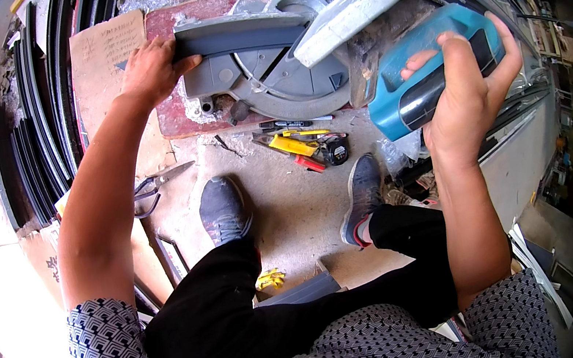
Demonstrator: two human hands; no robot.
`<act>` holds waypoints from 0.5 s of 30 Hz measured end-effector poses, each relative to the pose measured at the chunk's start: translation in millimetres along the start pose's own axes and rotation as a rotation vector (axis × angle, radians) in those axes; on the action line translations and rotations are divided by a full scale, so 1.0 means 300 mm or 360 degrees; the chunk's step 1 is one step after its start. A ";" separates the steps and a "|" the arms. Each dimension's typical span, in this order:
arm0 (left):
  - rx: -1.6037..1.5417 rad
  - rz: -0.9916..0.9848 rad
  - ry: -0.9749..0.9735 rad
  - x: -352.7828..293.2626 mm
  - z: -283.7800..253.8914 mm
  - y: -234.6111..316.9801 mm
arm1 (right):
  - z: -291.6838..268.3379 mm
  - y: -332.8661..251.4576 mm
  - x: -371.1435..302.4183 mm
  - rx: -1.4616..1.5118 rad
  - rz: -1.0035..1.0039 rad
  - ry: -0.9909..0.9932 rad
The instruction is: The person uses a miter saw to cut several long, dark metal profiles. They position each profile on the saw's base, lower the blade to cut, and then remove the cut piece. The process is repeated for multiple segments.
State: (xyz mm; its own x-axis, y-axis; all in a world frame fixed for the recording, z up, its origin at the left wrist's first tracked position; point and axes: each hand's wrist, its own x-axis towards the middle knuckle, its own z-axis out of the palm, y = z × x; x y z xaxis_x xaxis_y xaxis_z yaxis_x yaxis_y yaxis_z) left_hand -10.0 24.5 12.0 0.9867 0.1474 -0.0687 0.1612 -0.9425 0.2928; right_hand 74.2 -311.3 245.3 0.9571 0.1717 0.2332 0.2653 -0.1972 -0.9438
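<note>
A mitre saw stands on a red board ahead of me, with its round grey base (289, 97) and its pale, dusty blade guard (361, 8) raised at an angle. Across the base, along the fence, lies a dark grey profile (239, 36). My left hand (153, 71) is closed on the left end of this profile, thumb on the near side. Closed round the saw's teal and black handle (387, 99) is my right hand (464, 86), fingers passing through its opening. The guard partly covers the right end of the profile, and the blade's edge cannot be made out.
On the floor between my shoes and the saw lie a yellow utility knife (294, 145), a tape measure (335, 150), a marker (278, 124) and a red-handled tool (310, 164). Scissors (158, 187) rest at left. Long dark profiles (35, 135) are stacked far left, beside cardboard (101, 55).
</note>
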 end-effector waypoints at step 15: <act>0.0066 -0.0046 -0.0045 0.006 0.002 0.012 | 0.083 0.048 -0.108 -0.0044 -0.0144 0.0061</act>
State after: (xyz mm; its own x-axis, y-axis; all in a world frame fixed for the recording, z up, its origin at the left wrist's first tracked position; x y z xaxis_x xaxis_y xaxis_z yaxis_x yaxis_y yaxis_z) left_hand -7.5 21.4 12.4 0.9805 0.1669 -0.1038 0.1882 -0.9497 0.2503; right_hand 44.1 -295.5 218.5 0.9328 0.1528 0.3263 0.3532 -0.2094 -0.9118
